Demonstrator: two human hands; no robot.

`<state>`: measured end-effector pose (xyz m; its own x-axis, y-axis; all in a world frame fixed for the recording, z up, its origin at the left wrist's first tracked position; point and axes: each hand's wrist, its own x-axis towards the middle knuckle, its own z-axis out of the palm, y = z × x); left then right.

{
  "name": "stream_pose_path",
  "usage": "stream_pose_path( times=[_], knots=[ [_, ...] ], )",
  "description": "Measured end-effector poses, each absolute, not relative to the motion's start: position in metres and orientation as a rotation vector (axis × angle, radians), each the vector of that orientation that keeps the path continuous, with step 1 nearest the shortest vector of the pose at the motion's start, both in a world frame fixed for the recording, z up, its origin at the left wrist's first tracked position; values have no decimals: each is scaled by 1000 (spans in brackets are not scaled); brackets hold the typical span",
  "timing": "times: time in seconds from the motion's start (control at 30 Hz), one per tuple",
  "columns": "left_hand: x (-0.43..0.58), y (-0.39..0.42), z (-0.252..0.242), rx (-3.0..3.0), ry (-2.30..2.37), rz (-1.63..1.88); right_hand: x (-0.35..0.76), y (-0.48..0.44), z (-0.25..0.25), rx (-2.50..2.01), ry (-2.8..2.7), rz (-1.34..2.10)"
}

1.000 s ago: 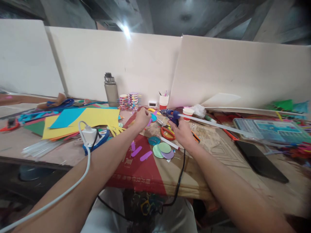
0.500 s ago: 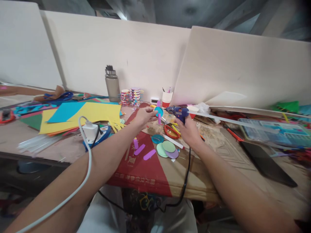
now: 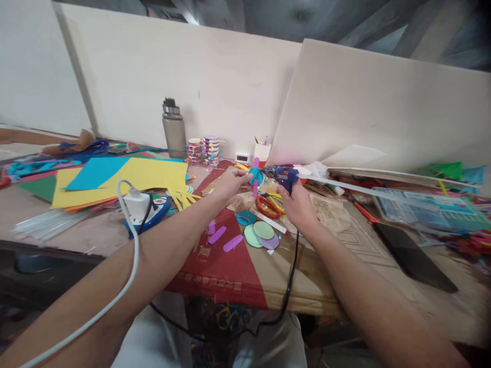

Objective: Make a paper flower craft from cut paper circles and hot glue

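Between the fingertips of my left hand [image 3: 232, 184] is a blue disc [image 3: 256, 177] with purple strips [image 3: 255, 190] standing out above and below it. My right hand [image 3: 298, 202] is wrapped round a dark blue hot glue gun [image 3: 286, 176], its nozzle at the disc's right edge. A long translucent glue stick [image 3: 341, 186] juts out of the gun's back. Under my hands lie red-handled scissors [image 3: 267, 208], another blue disc [image 3: 246, 218], pale green discs [image 3: 264, 230] and a lilac disc [image 3: 269, 242]. Loose purple strips [image 3: 232, 243] rest on the red cardboard.
A bottle [image 3: 174, 130], two striped stacks [image 3: 210, 149] and a cup of pens [image 3: 262, 153] stand along the back board. Yellow sheets [image 3: 146, 176] and a power strip [image 3: 163, 208] with a white cable lie left. A black phone-like slab [image 3: 414, 255] and plastic case [image 3: 429, 207] lie right.
The blue disc in my left hand has turned and now meets the glue gun's nozzle, where a small gap showed before. The view has shifted slightly.
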<state>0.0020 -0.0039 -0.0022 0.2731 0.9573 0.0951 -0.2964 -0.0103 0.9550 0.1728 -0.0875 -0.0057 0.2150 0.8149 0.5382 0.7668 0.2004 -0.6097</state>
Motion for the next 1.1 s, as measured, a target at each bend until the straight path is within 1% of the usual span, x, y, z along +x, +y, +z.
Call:
stream_pose_path(
  times=[0.3,0.83,1.1],
  knots=[
    [2,-1,-5,1146,667,1228,174,-88,-5,-1605,-1528,34],
    [4,0,-2,1060,678,1369,174,-88,-4,-1621,-1546,53],
    [5,-1,-5,1115,656,1293,176,-88,-4,-1672,-1526,31]
  ],
)
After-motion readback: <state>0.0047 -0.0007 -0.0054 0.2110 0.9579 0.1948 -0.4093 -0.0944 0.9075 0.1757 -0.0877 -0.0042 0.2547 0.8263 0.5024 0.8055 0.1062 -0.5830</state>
